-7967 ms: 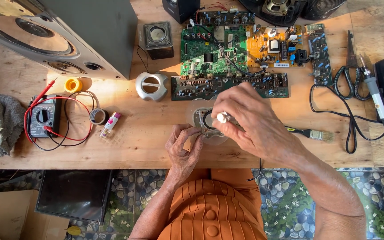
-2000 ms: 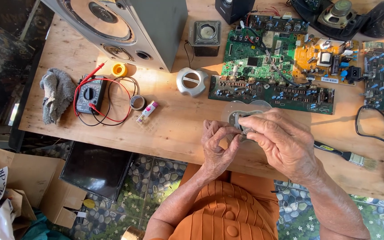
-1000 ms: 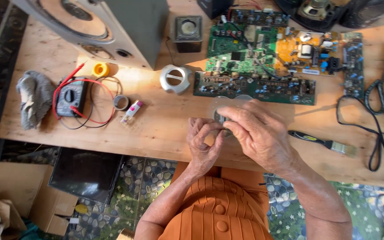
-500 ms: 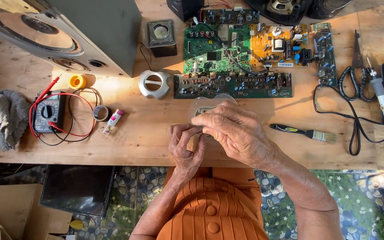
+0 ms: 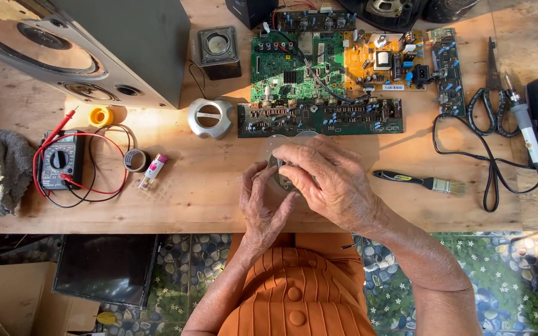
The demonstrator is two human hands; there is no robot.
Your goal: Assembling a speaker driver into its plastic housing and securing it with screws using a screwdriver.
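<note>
Both my hands meet over a small round grey part (image 5: 283,177) at the front middle of the wooden table (image 5: 207,199). My left hand (image 5: 261,205) grips the part from below, fingers curled round its lower edge. My right hand (image 5: 331,183) covers it from above and from the right, fingertips pressed on its top. Most of the part is hidden under my fingers. A thin clear disc (image 5: 275,143) shows just behind my right hand.
Circuit boards (image 5: 322,118) lie behind my hands, a silver round cover (image 5: 209,117) to the left. A multimeter (image 5: 61,160) with red leads, a tape roll (image 5: 135,160), a grey rag (image 5: 2,168) and a big speaker box (image 5: 94,50) sit left. A brush (image 5: 418,182), scissors (image 5: 490,93) and soldering iron (image 5: 523,121) sit right.
The camera has swung about and settled back over the table. My hands have stayed on the small part, with the right hand shifting further over it.
</note>
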